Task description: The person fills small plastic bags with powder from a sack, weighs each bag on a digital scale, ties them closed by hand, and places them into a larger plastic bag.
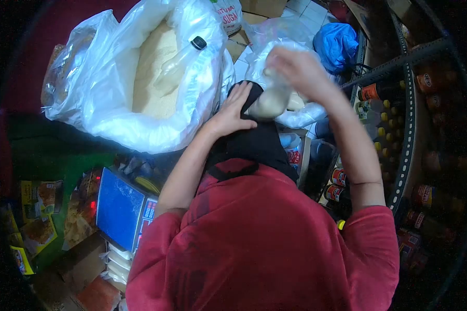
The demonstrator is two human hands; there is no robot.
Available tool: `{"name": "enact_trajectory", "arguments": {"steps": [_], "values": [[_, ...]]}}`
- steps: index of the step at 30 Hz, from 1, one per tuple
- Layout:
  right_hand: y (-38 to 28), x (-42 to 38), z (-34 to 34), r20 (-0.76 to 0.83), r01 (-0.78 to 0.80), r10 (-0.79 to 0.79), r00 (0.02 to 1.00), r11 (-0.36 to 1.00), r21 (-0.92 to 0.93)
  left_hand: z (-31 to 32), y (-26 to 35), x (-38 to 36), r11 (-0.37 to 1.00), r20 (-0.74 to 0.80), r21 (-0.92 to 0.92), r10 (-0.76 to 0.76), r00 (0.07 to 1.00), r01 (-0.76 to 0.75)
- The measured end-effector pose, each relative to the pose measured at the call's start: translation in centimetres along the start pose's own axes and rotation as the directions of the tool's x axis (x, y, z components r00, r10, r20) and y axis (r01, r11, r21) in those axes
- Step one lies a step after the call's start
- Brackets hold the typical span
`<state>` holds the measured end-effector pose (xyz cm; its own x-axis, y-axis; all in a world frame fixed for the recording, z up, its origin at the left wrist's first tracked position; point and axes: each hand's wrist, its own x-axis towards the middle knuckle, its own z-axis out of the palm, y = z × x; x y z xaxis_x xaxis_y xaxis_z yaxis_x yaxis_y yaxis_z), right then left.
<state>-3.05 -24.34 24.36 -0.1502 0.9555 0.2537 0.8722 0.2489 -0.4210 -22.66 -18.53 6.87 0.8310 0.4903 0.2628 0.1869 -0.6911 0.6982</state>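
Note:
My left hand point(232, 113) rests on the black cloth over my knee, fingers spread, with nothing in it. To its right, my right hand point(293, 70) is raised and blurred by motion, its fingers closed at the top of a small clear bag point(271, 102) with pale contents. The bag hangs beside my knee, also smeared. On the left stands a large white plastic sack point(106, 111), open at the top and holding pale granular powder point(158, 67). A clear scoop-like container point(172, 72) with a black cap lies in the powder. Behind the small bag is another open white plastic bag point(301, 116).
A blue scale point(120, 207) sits at the lower left, near filled small bags point(118, 267) and yellow packets point(40, 233). A blue plastic bag point(336, 46) is at the upper right. Metal shelving point(403, 140) with bottles point(379, 90) runs down the right side.

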Motion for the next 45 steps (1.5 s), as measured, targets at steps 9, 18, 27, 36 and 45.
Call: {"name": "enact_trajectory", "arguments": {"steps": [9,18,27,36,45], "values": [[-1.4,-0.1,-2.9,-0.022,0.253,-0.252,0.967,0.959,0.125,-6.4,8.2,7.3,0.786,0.155,-0.611,0.004,0.988,0.092],[4.0,-0.6,0.6,-0.182,0.04,0.045,0.982,0.898,0.437,-4.1,5.5,8.4,0.818,0.245,-0.551,-0.032,0.969,0.166],[3.7,-2.3,1.9,-0.092,-0.094,0.19,0.977,0.781,0.617,-1.4,3.8,6.5,0.966,-0.111,-0.231,0.091,0.99,-0.115],[0.7,0.4,-0.2,0.14,-0.061,-0.056,0.989,0.7,0.712,-4.5,7.3,6.1,0.642,0.088,-0.755,-0.103,0.991,0.134],[1.1,0.4,0.0,-0.005,0.064,-0.076,0.997,0.798,0.6,-3.8,6.2,7.6,0.799,0.117,-0.587,-0.076,0.99,0.131]]}}
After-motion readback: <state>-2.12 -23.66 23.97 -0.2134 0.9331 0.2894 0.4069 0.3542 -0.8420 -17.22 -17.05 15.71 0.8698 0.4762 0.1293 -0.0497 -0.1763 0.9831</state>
